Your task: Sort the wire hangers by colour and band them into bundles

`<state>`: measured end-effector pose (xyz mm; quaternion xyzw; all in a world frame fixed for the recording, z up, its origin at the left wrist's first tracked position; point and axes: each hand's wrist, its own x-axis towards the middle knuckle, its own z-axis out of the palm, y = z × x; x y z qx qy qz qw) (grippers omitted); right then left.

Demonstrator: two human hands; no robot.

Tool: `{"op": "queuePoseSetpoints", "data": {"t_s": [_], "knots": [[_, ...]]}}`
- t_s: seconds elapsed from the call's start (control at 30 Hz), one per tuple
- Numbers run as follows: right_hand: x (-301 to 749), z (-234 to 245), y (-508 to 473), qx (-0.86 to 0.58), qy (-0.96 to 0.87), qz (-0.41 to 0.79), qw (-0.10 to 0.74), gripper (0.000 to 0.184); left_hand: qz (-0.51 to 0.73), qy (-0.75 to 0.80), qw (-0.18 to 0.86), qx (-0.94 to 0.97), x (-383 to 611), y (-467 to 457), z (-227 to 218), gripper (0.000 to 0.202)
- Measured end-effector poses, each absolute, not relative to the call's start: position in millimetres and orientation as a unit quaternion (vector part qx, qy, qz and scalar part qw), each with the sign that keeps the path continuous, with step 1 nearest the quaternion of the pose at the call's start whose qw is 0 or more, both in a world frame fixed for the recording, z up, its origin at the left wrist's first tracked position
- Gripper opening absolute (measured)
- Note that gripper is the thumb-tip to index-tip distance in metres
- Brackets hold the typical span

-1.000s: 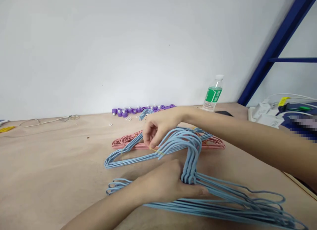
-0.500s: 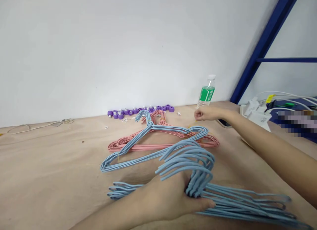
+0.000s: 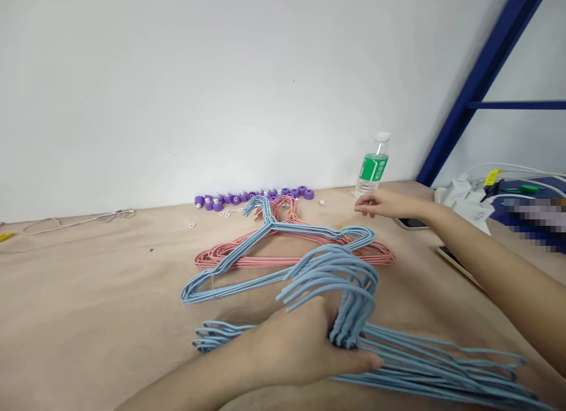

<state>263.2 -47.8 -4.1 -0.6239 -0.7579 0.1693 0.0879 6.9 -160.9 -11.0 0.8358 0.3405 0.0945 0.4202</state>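
My left hand (image 3: pixel 305 346) is closed around the necks of a bunch of blue wire hangers (image 3: pixel 354 316) near the front of the table. Their hooks point up and to the left, while their arms spread out to both sides. Farther back, above the table by the water bottle (image 3: pixel 374 169), is my right hand (image 3: pixel 374 204), its fingers loosely apart and nothing visible in them. Thin yellowish bands (image 3: pixel 354 227), hard to make out, lie below it. A tied bundle of blue hangers (image 3: pixel 247 255) rests partly on a bundle of pink hangers (image 3: pixel 265 262).
Purple caps (image 3: pixel 216 204) and small white rings line the wall. A phone (image 3: pixel 411 223) and another flat device (image 3: pixel 457 263) lie by my right forearm. White chargers and cables (image 3: pixel 469 207) sit at the right; a cord (image 3: pixel 79 220) lies far left.
My right hand has lifted slightly and its fingers have loosened from a pinch. My left hand still grips the blue hangers. The view has shifted a little.
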Motion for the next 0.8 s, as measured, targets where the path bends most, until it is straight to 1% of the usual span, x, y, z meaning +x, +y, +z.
{"op": "queuePoseSetpoints", "data": {"t_s": [0.07, 0.13, 0.23, 0.3, 0.4, 0.5, 0.57, 0.67, 0.8], "knots": [[245, 0, -55, -0.577, -0.792, 0.171, 0.104, 0.029, 0.081, 0.354, 0.429, 0.827, 7, -161, -13, 0.037], [226, 1, -64, -0.536, -0.822, 0.169, 0.09, 0.03, 0.076, 0.365, 0.428, 0.823, 7, -161, -15, 0.036], [206, -5, -74, -0.533, -0.836, 0.122, 0.039, 0.023, 0.088, 0.363, 0.418, 0.828, 7, -162, -17, 0.033], [200, -10, -76, -0.536, -0.839, 0.093, 0.031, 0.02, 0.094, 0.358, 0.407, 0.835, 7, -162, -19, 0.035], [199, -16, -76, -0.536, -0.839, 0.086, 0.035, 0.02, 0.091, 0.382, 0.38, 0.838, 9, -163, -21, 0.043], [200, -23, -74, -0.515, -0.851, 0.091, 0.042, 0.022, 0.086, 0.418, 0.334, 0.841, 13, -162, -22, 0.046], [199, -26, -72, -0.496, -0.862, 0.097, 0.045, 0.022, 0.064, 0.43, 0.322, 0.841, 15, -160, -22, 0.048], [197, -28, -70, -0.492, -0.864, 0.095, 0.048, 0.02, 0.045, 0.442, 0.329, 0.833, 16, -157, -21, 0.051], [199, -20, -72, -0.504, -0.858, 0.076, 0.066, 0.024, 0.054, 0.443, 0.365, 0.817, 11, -154, -18, 0.05]]}}
